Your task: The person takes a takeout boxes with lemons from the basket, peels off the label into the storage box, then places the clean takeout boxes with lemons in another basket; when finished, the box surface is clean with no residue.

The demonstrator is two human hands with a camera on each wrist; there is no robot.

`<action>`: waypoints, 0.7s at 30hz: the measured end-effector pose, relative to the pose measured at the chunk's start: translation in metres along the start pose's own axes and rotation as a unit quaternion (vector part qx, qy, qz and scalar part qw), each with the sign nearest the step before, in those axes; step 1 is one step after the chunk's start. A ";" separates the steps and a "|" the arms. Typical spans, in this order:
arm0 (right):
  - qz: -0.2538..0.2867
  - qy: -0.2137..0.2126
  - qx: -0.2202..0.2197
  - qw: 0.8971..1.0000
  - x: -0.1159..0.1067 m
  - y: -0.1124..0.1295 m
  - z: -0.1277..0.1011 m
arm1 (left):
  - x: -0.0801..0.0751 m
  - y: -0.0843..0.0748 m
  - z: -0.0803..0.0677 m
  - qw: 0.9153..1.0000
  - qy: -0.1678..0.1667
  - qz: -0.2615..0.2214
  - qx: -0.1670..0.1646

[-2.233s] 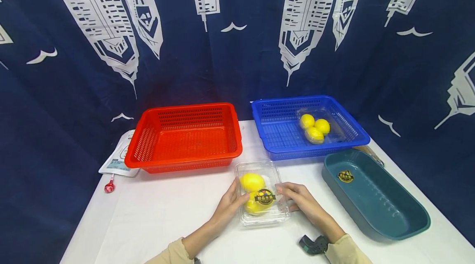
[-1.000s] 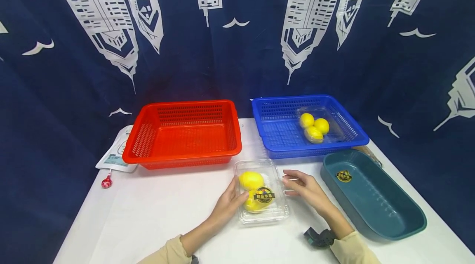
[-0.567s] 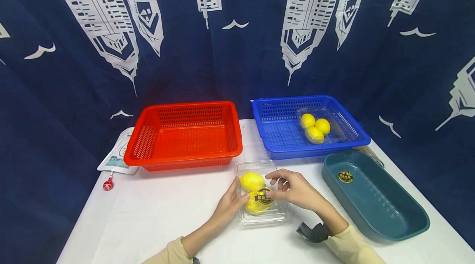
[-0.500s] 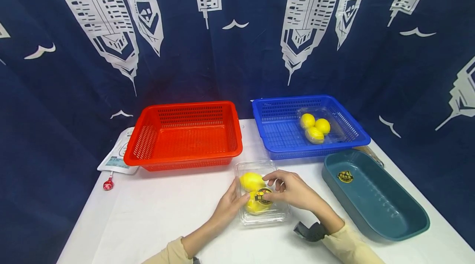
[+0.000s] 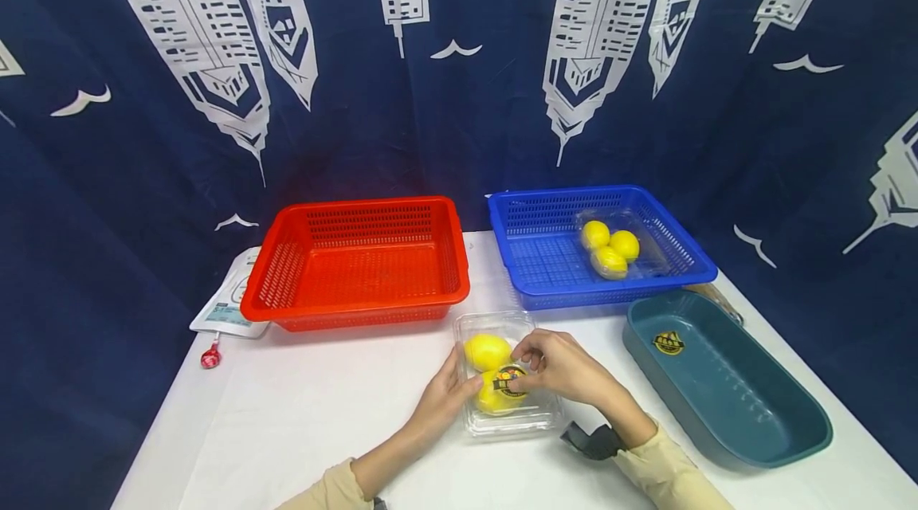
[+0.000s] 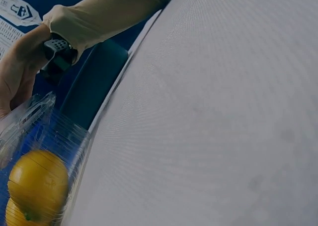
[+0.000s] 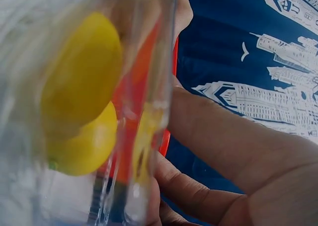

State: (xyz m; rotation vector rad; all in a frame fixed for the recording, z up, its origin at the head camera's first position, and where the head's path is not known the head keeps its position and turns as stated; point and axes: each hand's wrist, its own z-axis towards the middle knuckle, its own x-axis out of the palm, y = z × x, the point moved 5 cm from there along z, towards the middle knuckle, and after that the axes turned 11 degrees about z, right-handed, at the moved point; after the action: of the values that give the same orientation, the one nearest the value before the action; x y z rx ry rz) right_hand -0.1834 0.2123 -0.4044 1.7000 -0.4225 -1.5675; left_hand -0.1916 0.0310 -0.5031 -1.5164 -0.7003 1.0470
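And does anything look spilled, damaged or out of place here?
No spill or damage shows, including on the clear box. Perhaps the oddest item is what looks like a red lollipop near the left edge of the white table, by a pouch partly hidden by the red basket. It seems unrelated to the packed lemons.

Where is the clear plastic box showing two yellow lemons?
In the head view, the clear plastic box is low, just right of centre, left hand on its left side, right hand over its lid, nearer the camera than the blue plastic basket.
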 end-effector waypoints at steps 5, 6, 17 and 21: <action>-0.008 -0.004 0.000 1.000 -0.001 0.000 -0.001 | 0.001 0.000 0.000 1.000 -0.001 0.000 -0.002; -0.009 -0.005 -0.001 1.000 -0.001 0.000 -0.001 | 0.001 -0.001 0.000 1.000 -0.002 0.001 -0.001; -0.009 -0.009 -0.013 1.000 0.001 0.003 -0.002 | 0.001 -0.002 0.001 1.000 0.005 0.001 0.003; -0.015 -0.012 -0.026 0.999 0.002 0.004 -0.003 | 0.000 -0.002 0.000 1.000 0.003 0.005 0.006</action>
State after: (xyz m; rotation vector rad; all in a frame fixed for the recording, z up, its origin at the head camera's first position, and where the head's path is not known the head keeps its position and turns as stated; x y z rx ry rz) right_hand -0.1792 0.2086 -0.4030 1.6551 -0.3670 -1.6080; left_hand -0.1909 0.0318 -0.5010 -1.5134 -0.6822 1.0514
